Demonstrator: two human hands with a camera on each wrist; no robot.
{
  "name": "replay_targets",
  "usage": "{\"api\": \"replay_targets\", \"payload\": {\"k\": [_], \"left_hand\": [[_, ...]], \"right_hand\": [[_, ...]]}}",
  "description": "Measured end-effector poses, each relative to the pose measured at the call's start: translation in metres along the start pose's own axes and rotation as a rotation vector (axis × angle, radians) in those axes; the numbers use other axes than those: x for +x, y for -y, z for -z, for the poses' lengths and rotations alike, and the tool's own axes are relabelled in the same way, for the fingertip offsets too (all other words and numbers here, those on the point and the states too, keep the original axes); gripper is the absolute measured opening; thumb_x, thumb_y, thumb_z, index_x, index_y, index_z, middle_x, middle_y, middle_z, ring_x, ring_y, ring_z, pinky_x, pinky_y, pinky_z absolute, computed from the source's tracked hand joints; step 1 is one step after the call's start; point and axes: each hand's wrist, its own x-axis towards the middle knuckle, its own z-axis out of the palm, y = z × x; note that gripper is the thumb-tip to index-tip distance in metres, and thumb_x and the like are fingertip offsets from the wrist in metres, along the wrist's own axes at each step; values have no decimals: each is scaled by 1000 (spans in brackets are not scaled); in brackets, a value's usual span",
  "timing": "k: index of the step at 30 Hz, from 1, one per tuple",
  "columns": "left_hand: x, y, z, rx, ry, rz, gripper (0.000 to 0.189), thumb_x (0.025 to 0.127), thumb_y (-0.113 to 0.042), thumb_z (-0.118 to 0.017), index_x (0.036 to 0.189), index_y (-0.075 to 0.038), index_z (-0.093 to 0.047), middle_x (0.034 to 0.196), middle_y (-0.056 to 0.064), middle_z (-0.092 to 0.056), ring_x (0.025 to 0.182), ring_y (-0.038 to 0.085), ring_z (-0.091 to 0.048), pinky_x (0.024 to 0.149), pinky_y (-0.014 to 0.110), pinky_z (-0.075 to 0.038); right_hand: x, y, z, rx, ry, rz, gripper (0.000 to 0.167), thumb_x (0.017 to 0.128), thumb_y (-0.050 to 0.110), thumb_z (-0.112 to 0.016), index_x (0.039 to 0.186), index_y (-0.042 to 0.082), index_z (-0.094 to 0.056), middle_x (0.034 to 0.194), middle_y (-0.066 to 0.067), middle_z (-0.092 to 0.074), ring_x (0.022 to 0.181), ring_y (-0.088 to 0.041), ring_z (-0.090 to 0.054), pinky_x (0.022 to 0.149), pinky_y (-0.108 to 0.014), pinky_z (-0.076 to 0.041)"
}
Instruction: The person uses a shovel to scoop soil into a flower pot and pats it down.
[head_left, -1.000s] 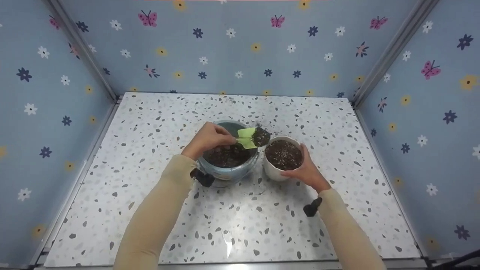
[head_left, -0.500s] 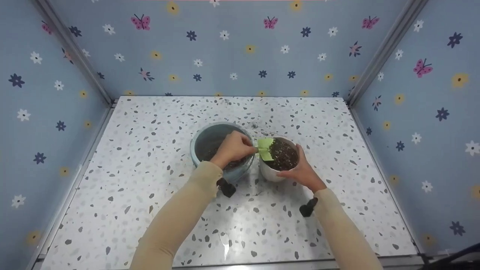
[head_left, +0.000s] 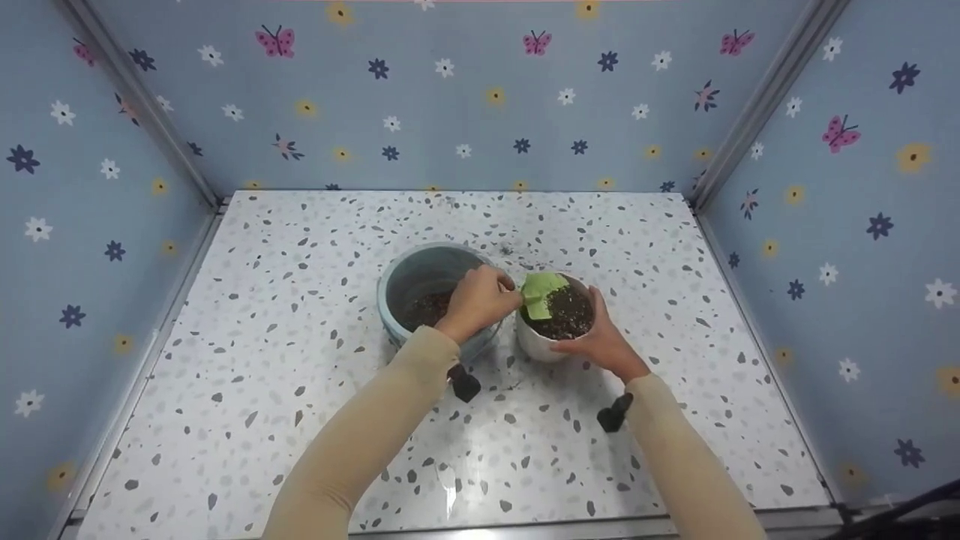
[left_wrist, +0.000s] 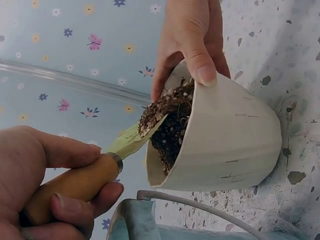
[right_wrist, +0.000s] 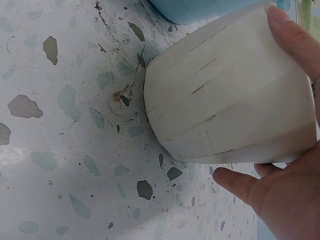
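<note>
My left hand (head_left: 480, 301) grips the wooden handle (left_wrist: 75, 187) of a small green trowel (head_left: 540, 294). The trowel's blade lies over the rim of a white pot (left_wrist: 232, 135), with dark soil (left_wrist: 167, 115) heaped on its tip and more soil inside the pot. My right hand (head_left: 604, 341) holds that pot at its right side, thumb against the near wall in the head view. In the right wrist view the pot's ribbed outer wall (right_wrist: 215, 100) shows, with fingers along its side. Left of it stands a blue bucket (head_left: 386, 300) with soil at its bottom, partly hidden by my left forearm.
Soil crumbs (head_left: 506, 251) lie on the speckled white tabletop (head_left: 300, 255) behind and between the two containers. Flowered blue panels (head_left: 420, 90) enclose the table at the back and both sides. A dark cable (head_left: 911, 510) shows at the lower right corner.
My left hand has moved right from over the bucket, bringing the soil-laden trowel to the white pot, where its blade now tilts over the soil. My right hand stays on the pot.
</note>
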Motion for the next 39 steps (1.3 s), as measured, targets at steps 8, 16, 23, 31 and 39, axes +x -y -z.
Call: {"api": "replay_targets", "payload": {"k": [8,16,23,31,39], "left_hand": [[-6,2,-2,35,-21,-59,17,85,-22,-64,93,-12,-77,83,1,-70,62,19,-60,57,34,-49],[-9,3,3,78,-55,-108,20,88,-24,-68,102,-11,-75,94,3,-73,72,17,-64,66,35,-52],[-13,5,5,59,-61,-125,20,89,-24,-69,105,-12,-75,99,1,-73,78,16,-66,70,36,-53],[-16,13,13,12,-89,-152,27,90,-25,-72,113,-11,-74,108,3,-73,93,19,-68,80,36,-54],[-19,18,27,22,-111,-212,27,91,-26,-72,114,-12,-75,106,3,-70,96,20,-66,84,36,-53]], "right_hand": [[3,7,-3,-35,21,-13,143,62,42,-94,158,13,9,164,-14,-8,148,-34,-14,116,-52,-16],[6,28,-1,-163,44,63,131,66,36,-93,154,0,-3,156,-25,-9,143,-39,-20,115,-53,-21],[6,33,-8,-211,11,61,137,67,37,-92,154,-5,6,158,-27,1,146,-39,-13,116,-50,-16],[5,32,-8,-172,-12,31,140,64,43,-93,154,-1,4,158,-26,-6,144,-40,-19,115,-53,-19],[0,27,-4,-158,-11,-12,138,66,41,-92,155,-1,5,159,-27,-4,145,-41,-16,116,-55,-16]]}}
